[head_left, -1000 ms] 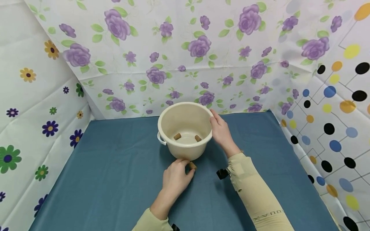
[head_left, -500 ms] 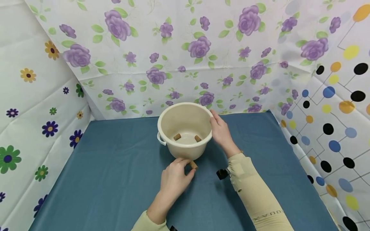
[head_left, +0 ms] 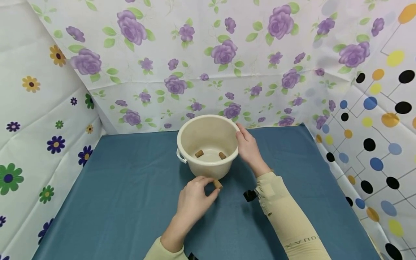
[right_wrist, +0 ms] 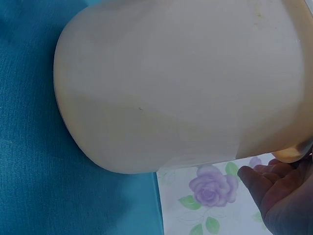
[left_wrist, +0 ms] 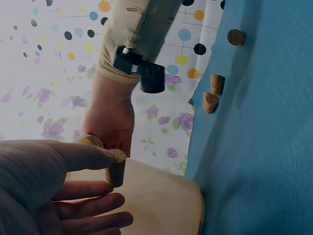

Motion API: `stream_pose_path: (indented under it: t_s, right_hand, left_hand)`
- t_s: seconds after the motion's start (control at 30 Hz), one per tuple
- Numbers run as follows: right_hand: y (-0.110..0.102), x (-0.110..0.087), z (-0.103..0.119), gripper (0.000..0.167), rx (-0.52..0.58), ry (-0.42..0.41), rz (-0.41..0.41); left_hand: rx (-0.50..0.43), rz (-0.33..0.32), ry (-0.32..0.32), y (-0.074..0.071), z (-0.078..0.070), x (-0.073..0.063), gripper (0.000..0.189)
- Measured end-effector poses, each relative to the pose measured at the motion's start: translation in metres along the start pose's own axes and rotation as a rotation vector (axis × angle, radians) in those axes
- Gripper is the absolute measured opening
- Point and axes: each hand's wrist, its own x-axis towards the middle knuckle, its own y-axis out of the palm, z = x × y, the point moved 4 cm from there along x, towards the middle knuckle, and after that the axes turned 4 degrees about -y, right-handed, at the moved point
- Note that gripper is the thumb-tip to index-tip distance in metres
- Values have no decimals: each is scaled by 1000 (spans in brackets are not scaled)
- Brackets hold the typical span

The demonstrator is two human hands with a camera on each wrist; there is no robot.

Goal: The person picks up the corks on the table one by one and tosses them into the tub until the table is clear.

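1. At the left of the head view, a flowered sheet [head_left: 35, 119] hangs beside the blue cloth [head_left: 130, 202].
2. At lower middle, the left hand [head_left: 195, 198] pinches the held cork [head_left: 217, 184] between thumb and finger. Over the last second its wrist has slid slightly left and lower in the frame; the cork has scarcely shifted.
3. That cork is outside the bucket [head_left: 211, 169], just by its lower front wall. The left wrist view makes it look raised off the cloth; whether it touches the wall, I can't tell.
4. At frame centre, a left inner cork [head_left: 199, 154] and a right inner cork [head_left: 222, 155] lie apart on the bucket's bottom, as they did a second ago. So the work, I'd judge, stands level: two inside, this one out.
5. Right of centre, the right hand [head_left: 249, 148] grips the rim, unmoved, and the bucket stays steady.
6. At upper right of the left wrist view, an upper cork [left_wrist: 235, 37] lies alone on the cloth; a middle cork [left_wrist: 217, 84] and a lower cork [left_wrist: 211, 103] overlap in view.
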Motion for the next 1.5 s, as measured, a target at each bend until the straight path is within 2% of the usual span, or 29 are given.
stream_pose_path:
  t_s: [0.47,0.87,1.27,1.5]
  right_hand:
    - [1,1,1,58,9,-14,0]
    - [1,-1,2,58,11,-11,4]
    - [1,-1,1,58,19,4,1]
    - [0,-2,1,58,16,11,-2]
  left_hand:
    - [-28,18,0,-12,0,1,29]
    - [-86,-34,45,-34,-6,1,29]
    - [-164,-38,83,-53,-16,0,33]
    - [-226,-66,139,-64,-21,4,35]
